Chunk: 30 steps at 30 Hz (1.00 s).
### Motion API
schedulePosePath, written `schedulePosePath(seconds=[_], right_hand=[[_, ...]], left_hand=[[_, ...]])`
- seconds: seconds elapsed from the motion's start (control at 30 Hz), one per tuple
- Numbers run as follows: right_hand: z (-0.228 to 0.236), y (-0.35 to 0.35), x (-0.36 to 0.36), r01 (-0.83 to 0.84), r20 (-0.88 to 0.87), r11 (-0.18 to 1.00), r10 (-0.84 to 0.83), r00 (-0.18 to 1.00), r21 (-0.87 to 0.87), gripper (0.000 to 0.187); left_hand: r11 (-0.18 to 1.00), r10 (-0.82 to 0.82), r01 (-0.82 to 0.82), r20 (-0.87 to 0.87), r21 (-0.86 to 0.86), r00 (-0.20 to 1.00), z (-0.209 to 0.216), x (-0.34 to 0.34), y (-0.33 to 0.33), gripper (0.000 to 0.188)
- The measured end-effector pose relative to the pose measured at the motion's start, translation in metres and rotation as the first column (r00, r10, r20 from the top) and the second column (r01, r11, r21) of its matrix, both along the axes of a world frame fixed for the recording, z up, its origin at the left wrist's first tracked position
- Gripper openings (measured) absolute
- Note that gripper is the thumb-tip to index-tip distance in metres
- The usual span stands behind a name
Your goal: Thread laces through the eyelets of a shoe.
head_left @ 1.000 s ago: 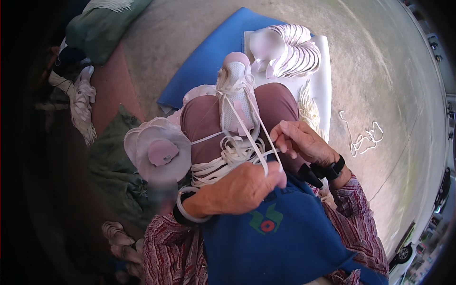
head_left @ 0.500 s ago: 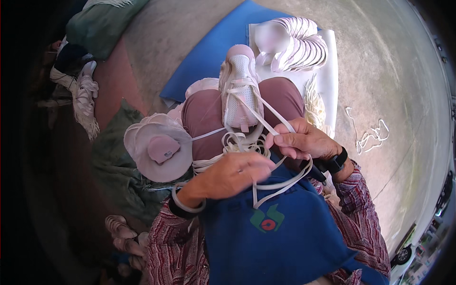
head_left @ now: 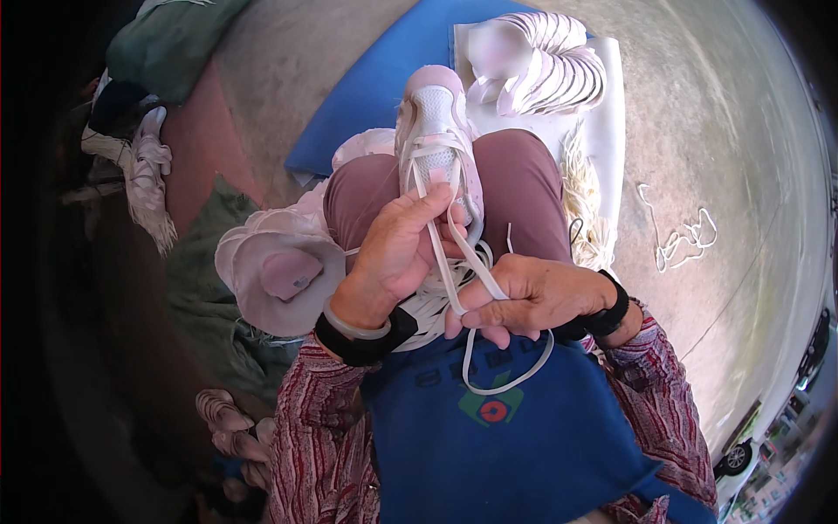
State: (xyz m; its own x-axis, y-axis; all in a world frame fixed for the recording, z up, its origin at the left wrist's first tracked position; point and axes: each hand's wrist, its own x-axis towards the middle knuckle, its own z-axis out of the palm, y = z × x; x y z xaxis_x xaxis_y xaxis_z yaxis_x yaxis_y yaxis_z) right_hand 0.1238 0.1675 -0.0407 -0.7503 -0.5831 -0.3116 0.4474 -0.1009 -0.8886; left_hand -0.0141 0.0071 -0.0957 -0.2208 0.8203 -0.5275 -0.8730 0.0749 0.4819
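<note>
A white and pale-pink shoe upper (head_left: pixel 434 106) rests between my knees, toe pointing away. White lace (head_left: pixel 441 260) crosses its eyelets, with two long strands running down toward me. My left hand (head_left: pixel 397 244) is closed at the near end of the upper, thumb over the tongue; its other fingers are partly hidden. Closer to me, my right hand (head_left: pixel 537 297) pinches both strands. A lace loop hangs below it over my blue apron (head_left: pixel 524 445). More loose white laces lie bundled beneath my hands.
Stacked pale uppers (head_left: pixel 292 271) lie by my left knee. A row of nested uppers (head_left: pixel 559 74) and a lace bundle (head_left: pixel 583 196) rest on white sheeting at the right. One loose lace (head_left: pixel 685 240) is on the floor. Green sacks (head_left: pixel 209 306) lie at the left.
My left hand has moved forward from the apron onto the near end of the upper. My right hand has come lower and nearer me, drawing the two strands down.
</note>
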Motion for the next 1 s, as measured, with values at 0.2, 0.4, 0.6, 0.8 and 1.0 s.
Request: schedulePosePath(seconds=[0.2,0.4,0.6,0.8,1.0], right_hand=[[-0.009,-0.004,0.009,0.014,-0.132,0.974,0.017,0.991,0.228,0.026],[-0.014,0.017,-0.004,0.614,-0.409,0.58,-0.458,0.789,0.535,0.028],[-0.05,0.012,-0.058,0.831,-0.798,0.21,-0.236,0.554,0.515,0.018],[-0.043,0.001,-0.078,0.792,-0.8,0.118,0.064,0.596,0.599,0.013],[-0.048,0.014,-0.067,0.745,-0.785,0.282,0.052,0.617,0.605,0.014]], left_hand=[[0.998,0.051,-0.05,0.023,-0.044,0.998,0.012,0.006,0.004,0.024],[0.971,-0.068,-0.089,-0.607,-0.224,0.792,0.011,0.003,-0.014,0.036],[0.915,-0.374,-0.229,-0.909,-0.331,-0.182,0.015,-0.01,-0.004,0.051],[0.872,-0.488,-0.225,-0.804,-0.435,-0.339,0.007,-0.008,-0.008,0.056],[0.876,-0.483,-0.243,-0.773,-0.417,-0.412,0.0,-0.005,-0.009,0.05]])
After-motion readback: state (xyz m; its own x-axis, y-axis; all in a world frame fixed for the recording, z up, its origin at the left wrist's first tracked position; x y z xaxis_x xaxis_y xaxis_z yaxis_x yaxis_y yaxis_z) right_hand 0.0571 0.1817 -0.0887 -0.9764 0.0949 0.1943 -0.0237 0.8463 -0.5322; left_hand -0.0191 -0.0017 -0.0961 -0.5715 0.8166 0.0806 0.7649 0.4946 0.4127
